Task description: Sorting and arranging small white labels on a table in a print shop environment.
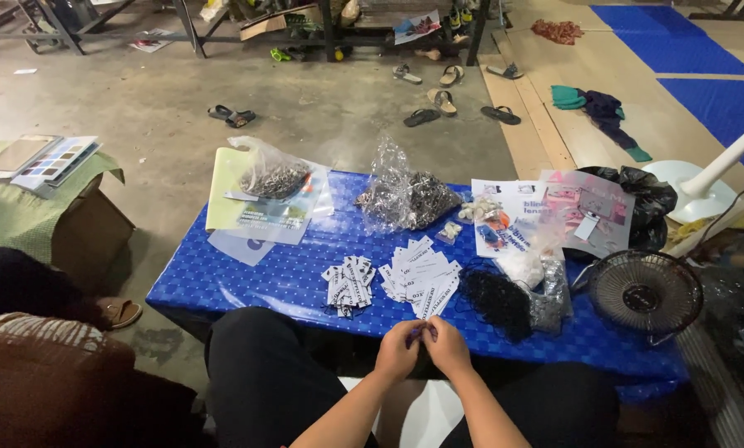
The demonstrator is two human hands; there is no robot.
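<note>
Pinching a small dark item [420, 330], too small to identify, the left hand [398, 350] and right hand [448, 345] meet fingertip to fingertip at the near edge of the low blue-covered table [247, 282]. Two clear plastic bags [276, 176] [405, 197] on the table each contain dark metal pieces. Two stacks of white printed paper tags [348, 284] [422, 278] lie side by side. One tangle of black cord [496, 300] rests just right of them, beside one small round wire-guard fan [646, 292].

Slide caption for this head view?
Both hands, left hand and right hand, pinch a small dark piece before a blue table.
</note>
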